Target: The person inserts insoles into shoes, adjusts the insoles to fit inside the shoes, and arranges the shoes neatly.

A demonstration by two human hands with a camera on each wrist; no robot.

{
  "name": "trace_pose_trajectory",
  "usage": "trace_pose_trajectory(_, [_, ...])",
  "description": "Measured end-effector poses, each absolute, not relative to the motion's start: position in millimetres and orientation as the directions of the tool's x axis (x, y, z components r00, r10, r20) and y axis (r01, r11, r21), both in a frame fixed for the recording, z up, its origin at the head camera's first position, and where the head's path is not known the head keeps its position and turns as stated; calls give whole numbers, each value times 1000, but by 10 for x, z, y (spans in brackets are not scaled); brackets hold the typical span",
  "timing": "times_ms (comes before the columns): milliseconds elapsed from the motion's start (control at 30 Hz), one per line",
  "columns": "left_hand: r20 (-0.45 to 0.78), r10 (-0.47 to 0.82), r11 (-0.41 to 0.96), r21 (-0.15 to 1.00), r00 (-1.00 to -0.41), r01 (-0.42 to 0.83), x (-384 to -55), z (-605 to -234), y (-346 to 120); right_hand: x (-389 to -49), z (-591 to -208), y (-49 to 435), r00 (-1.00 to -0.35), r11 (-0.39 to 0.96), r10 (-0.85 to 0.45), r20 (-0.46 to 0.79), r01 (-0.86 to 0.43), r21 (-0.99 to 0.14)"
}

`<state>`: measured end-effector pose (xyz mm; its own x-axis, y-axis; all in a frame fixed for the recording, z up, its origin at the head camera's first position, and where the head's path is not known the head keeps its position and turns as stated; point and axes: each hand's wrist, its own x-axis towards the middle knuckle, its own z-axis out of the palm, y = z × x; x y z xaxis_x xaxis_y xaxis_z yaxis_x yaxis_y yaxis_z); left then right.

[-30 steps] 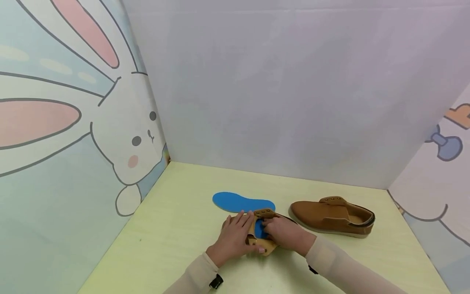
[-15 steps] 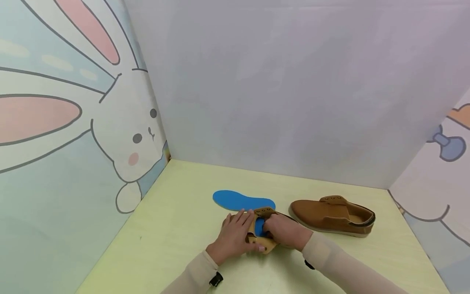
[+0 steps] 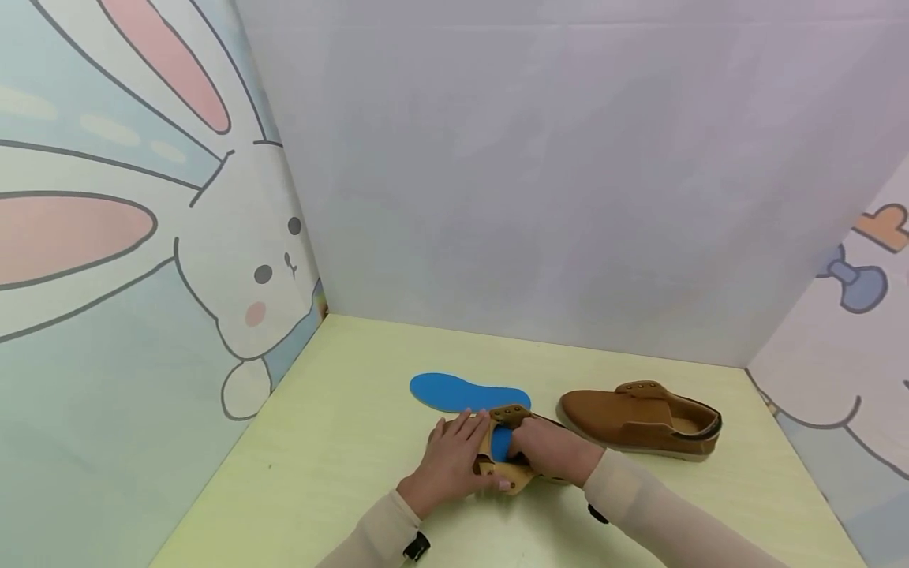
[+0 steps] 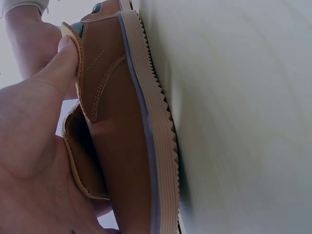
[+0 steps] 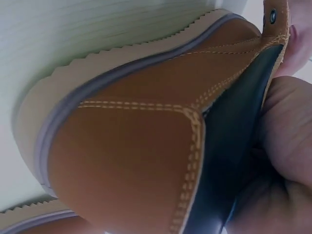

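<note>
My left hand (image 3: 449, 461), half-spread, grips the near shoe (image 4: 124, 146), left of the other shoe (image 3: 614, 414), by its front, I'd judge best for something light and stiff-soled; my right hand (image 3: 557, 450) is inside, its grip hidden.

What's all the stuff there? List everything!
Table: one, yellowish, bottom
Near shoe: one, brown, middle
Far shoe: one, brown, right
Flat insole: one, blue, behind near shoe
Tucked insole: one, blue, inside near shoe
Back wall: one, grey, behind table
Rabbit: one, white-pink, left
Bow: one, blue, right
Orange shape: one, orange, above bow
Gadgets: two, black, at wrists
Sleeves: two, cream, bottom middle
Left hand: one, on near shoe
Right hand: one, partly inside near shoe
</note>
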<state>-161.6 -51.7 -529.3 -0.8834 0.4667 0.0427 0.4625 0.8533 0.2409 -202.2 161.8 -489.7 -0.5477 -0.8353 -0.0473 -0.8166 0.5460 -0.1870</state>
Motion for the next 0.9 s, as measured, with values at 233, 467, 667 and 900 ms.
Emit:
trace_pose_trajectory(233, [38,469,851,248,-883,463,-1591,-5328,-525,-1959,-4854,1647,-552,561,-828,-102,-807,-186])
trace_pose_trajectory(467, [51,469,849,251,-882,465,-1583,-5368,-530,-1939,-4832,1685,-576,589,-808,-124,-786,-190])
trace_pose_trajectory(667, [51,461,851,256,-886,458,-1615,-5333,-522,-1939,-4798,1691,-582,590,-807,-104,-783,-195])
trace_pose_trajectory(900, [66,459,850,256,-886,460,-1598,-5313,-529,-1861,-4702,1743,-551,560,-826,-114,-825,-75])
